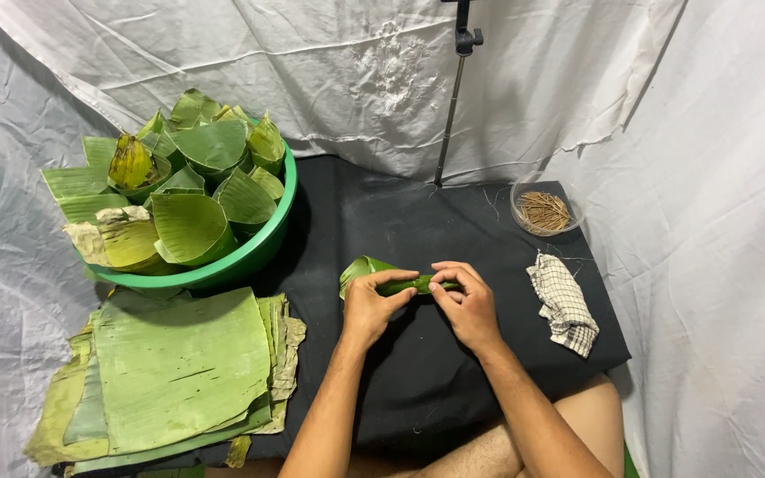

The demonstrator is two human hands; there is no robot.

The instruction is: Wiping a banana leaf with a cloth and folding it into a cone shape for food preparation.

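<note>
Head camera, looking down on a black cloth [418, 389] spread over a surface walled in by white sheeting [710, 106]: a green plastic basin [263, 243] at the upper left is heaped with folded banana-leaf cones [192, 226], their open mouths tilted outward over the rim. A small clear bowl [544, 211] at the far right edge of the cloth holds a tangle of thin brown sticks [544, 212]. At the centre, the person's left hand [369, 305] and right hand [467, 305] meet over a rolled banana leaf [369, 270], both pinching it between thumbs and fingertips; the leaf lies just above the cloth, its wider end flaring to the left and its narrow end hidden under the right fingers. A stack of flat banana leaves [179, 372] lies at the lower left, touching the basin's base and overhanging the cloth's edge. A checked rag [564, 305] sits crumpled just to the right of the right hand, between it and the bowl. A thin black stand [453, 97] rises from the back of the cloth. Bare knees show at the bottom edge.
</note>
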